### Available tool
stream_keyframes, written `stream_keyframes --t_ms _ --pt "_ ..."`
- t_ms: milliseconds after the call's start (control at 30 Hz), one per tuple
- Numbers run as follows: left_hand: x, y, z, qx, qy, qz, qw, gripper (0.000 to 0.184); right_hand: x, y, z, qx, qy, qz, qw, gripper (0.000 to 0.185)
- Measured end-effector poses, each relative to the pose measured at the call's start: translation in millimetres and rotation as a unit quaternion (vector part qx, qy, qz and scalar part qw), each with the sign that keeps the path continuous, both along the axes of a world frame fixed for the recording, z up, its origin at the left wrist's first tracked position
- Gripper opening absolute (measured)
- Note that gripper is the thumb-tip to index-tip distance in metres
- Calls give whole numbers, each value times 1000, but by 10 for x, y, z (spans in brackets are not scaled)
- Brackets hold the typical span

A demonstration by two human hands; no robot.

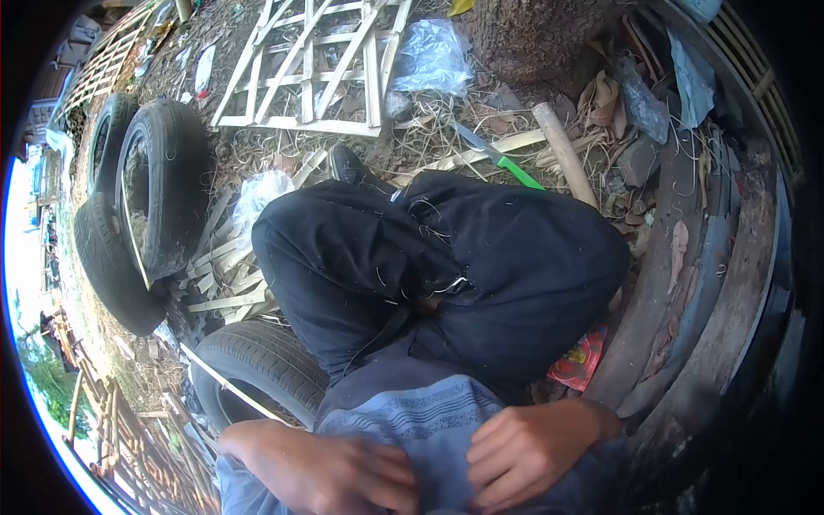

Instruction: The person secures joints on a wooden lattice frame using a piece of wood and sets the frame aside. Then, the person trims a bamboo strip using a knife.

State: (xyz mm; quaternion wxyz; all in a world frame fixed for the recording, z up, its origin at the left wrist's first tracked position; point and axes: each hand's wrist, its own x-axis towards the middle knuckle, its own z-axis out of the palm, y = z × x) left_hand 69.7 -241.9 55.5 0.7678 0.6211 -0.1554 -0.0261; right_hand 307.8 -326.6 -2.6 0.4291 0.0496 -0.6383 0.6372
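At seven o'clock the left hand (348,472) and at five the right hand (522,455) curl, gap between, by the striped shirt (433,421) at six; whether they pinch it, cannot tell. Round tyres (184,176) edge nine, rough boards (754,227) three.

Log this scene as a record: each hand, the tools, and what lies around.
Left hand: at the shirt front, blurred; grip unclear
Right hand: at the shirt front, bent; no held thing visible
Knife: green-handled, beyond the dark trousers
Wooden stick: right of the knife
Slatted lattice: farther ahead
Tyres: several, at left
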Motion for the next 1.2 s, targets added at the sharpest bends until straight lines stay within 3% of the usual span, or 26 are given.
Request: stream_keyframes --t_ms 67,100,133,167,200,233,300,333,467,533,833,1200 --pt "37 -1 -20 1 -26 -2 1000 40 0 -49 -14 52 20 -17 998 24" --pt "70 59 -77 -75 -55 49 994 40 -5 -99 -34 70 27 -24 997 22" --pt "91 82 -112 -153 -82 103 979 40 -34 -273 -94 -86 73 -90 990 22" --pt "209 25 -141 -156 -75 106 979 40 -79 -341 -98 -241 117 -151 952 23" --pt "398 -94 -197 -217 -155 231 936 39 -82 -381 -62 -361 131 -164 909 14" --pt "469 -169 -243 -219 -153 232 935 40 -106 -352 4 -371 137 -151 906 14" --pt "442 -296 -283 -206 -146 224 941 40 -242 -317 36 -478 299 -87 822 16" --pt "398 -350 -302 -206 -146 229 940 40 -261 -293 24 -482 320 -68 813 15" --pt "243 -479 -303 -213 -157 254 931 41 -294 -354 -47 -329 189 -69 922 15" --pt "217 -494 -299 -209 -157 258 930 42 -326 -338 -24 -270 160 -59 948 15" --pt "74 -303 -499 -233 -154 239 930 44 -356 -434 19 -199 92 -65 973 14" --pt "10 -525 -350 -205 -164 260 929 47 -394 -392 27 -163 128 -48 977 16"
